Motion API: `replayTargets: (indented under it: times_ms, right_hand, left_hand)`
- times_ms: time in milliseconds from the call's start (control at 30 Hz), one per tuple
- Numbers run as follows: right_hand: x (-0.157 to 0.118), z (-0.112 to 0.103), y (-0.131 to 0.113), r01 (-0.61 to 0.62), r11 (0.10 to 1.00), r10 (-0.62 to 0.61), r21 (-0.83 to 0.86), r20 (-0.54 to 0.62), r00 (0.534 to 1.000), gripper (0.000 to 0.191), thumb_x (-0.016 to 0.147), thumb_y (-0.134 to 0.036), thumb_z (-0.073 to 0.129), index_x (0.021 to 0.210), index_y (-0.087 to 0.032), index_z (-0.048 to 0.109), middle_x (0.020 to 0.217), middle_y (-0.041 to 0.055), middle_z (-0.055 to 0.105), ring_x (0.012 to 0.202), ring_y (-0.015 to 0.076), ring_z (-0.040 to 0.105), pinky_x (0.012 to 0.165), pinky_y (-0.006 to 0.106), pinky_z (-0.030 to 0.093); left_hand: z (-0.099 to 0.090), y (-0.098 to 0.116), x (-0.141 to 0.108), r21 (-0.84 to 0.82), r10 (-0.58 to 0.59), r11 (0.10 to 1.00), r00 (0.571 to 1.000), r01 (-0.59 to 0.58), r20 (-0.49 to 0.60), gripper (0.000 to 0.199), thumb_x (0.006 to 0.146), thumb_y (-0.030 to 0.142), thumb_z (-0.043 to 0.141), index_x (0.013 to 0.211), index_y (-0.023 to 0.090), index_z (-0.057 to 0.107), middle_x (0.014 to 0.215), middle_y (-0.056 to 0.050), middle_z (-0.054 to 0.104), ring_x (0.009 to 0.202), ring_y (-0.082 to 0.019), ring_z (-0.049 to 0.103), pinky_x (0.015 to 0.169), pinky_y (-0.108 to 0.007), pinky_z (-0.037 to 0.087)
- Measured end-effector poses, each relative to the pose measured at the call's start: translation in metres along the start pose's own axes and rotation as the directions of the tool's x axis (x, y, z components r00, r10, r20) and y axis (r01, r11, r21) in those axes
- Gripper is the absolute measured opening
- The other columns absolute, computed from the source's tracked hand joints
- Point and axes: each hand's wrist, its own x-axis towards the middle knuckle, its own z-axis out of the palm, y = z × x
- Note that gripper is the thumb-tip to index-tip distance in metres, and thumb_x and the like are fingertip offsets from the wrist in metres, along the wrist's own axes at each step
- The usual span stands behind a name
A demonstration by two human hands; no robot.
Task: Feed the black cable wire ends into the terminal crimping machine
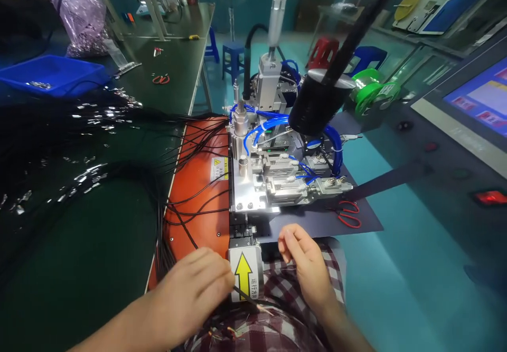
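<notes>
My left hand [198,294] is closed around a black cable [244,294]. The cable's bared end, with thin light wires [264,308], sticks out toward my lap. Just beneath lies a white machine cover with a yellow arrow [243,275]. My right hand [303,259] is held apart from the cable, to the right of the cover, its fingers curled in and the thumb against them. Whatever it may hold is hidden. More cable ends with coloured wires [233,333] rest on my checked clothing. Ahead of both hands stands a machine with metal cylinders [287,191] and blue air hoses [273,122].
Black cables [158,230] spread over the dark green table [99,267] and the orange machine plate [198,183]. Red-handled scissors [349,216] lie right of the machine. A control panel [455,125] rises at the right. A blue tray [51,72] sits far left.
</notes>
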Motion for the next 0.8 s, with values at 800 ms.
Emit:
replayTargets:
  times_ms: [800]
  right_hand:
    - [-0.011,0.010,-0.014,0.226,0.966,-0.191,-0.124,0.241,0.951,0.009,0.083,-0.019,0.057,0.074,-0.021,0.057,0.073,0.0002,0.056,0.067,0.0151,0.050,0.063,0.027,0.042]
  left_hand:
    - [0.008,0.019,0.047,-0.629,-0.509,0.608,0.846,0.485,0.160,0.012,0.093,0.029,0.041,0.097,0.024,0.051,0.085,0.001,0.058,0.076,-0.014,0.055,0.065,-0.024,0.042]
